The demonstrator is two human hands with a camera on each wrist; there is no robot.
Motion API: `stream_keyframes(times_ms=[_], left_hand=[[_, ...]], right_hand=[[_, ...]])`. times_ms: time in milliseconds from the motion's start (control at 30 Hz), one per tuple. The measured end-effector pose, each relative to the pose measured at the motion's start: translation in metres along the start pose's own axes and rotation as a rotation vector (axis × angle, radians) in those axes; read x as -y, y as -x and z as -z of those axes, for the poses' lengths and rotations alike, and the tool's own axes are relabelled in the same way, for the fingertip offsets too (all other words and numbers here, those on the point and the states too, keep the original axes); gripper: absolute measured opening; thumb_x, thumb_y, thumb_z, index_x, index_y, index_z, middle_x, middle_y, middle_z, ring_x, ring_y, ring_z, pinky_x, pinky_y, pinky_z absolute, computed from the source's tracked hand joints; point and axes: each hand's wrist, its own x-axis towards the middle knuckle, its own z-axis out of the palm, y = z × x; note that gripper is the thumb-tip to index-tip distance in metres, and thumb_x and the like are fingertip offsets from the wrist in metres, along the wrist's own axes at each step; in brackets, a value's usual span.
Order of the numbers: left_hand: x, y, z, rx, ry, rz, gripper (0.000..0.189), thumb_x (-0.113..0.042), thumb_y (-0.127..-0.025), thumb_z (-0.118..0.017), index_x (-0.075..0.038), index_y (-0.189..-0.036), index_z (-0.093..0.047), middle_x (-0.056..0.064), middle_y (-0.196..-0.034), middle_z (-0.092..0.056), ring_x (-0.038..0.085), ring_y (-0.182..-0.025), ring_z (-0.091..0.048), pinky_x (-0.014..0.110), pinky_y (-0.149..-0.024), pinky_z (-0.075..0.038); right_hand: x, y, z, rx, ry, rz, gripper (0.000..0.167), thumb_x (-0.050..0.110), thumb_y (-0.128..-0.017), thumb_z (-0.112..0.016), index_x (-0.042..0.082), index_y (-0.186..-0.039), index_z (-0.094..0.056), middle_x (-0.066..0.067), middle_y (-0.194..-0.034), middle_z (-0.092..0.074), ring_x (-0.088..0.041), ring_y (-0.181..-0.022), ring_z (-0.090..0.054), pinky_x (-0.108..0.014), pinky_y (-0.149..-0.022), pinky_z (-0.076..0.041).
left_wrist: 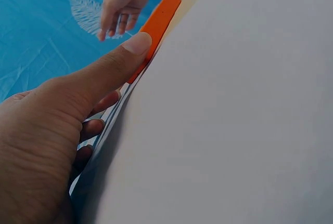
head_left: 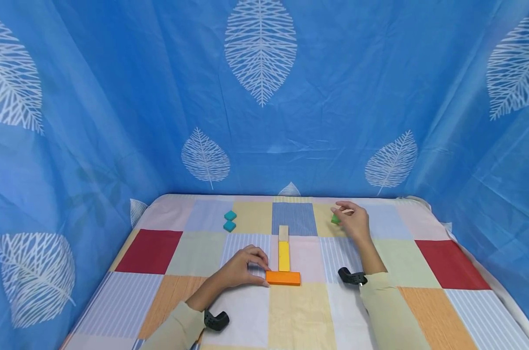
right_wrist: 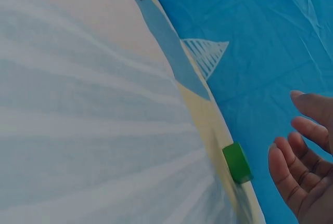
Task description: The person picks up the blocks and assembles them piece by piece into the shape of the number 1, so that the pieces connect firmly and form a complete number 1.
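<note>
My left hand is at the left end of an orange rectangular block, thumb on the near side and index finger on the far side. In the left wrist view the thumb presses against the orange block. A yellow block runs away from its middle, with a beige block beyond it in line. Over at the far right, my right hand hovers by a green block. The right wrist view has its fingers loosely bent and apart from the green block, holding nothing.
Two teal blocks lie at the back left, one behind the other. A patchwork cloth covers the table. Blue curtains with white leaf prints hang along the back and both sides.
</note>
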Motion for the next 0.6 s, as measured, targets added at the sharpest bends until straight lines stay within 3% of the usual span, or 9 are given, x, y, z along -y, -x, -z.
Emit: stream_keyframes(times_ms=[300,600], left_hand=[[0.0,0.001,0.0,-0.003,-0.01,-0.003,0.029,-0.04,-0.072,-0.092,-0.023,-0.093,-0.082,-0.017,-0.101,-0.065,0.008,-0.103,-0.054,0.034,-0.094,-0.046],[0.0,0.001,-0.001,-0.006,-0.015,-0.004,0.028,-0.039,-0.072,-0.092,-0.023,-0.093,-0.082,-0.017,-0.101,-0.065,0.008,-0.104,-0.054,0.034,-0.095,-0.046]], right_hand=[[-0.011,0.001,0.008,-0.023,0.003,-0.081,0.041,0.02,-0.092,-0.077,-0.002,-0.125,-0.067,-0.018,-0.108,-0.06,-0.021,-0.065,-0.069,-0.027,-0.055,-0.056],[-0.021,0.0,0.011,0.025,0.041,-0.127,0.046,0.018,-0.093,-0.075,-0.003,-0.131,-0.062,-0.016,-0.11,-0.057,-0.012,-0.063,-0.066,-0.024,-0.057,-0.055]])
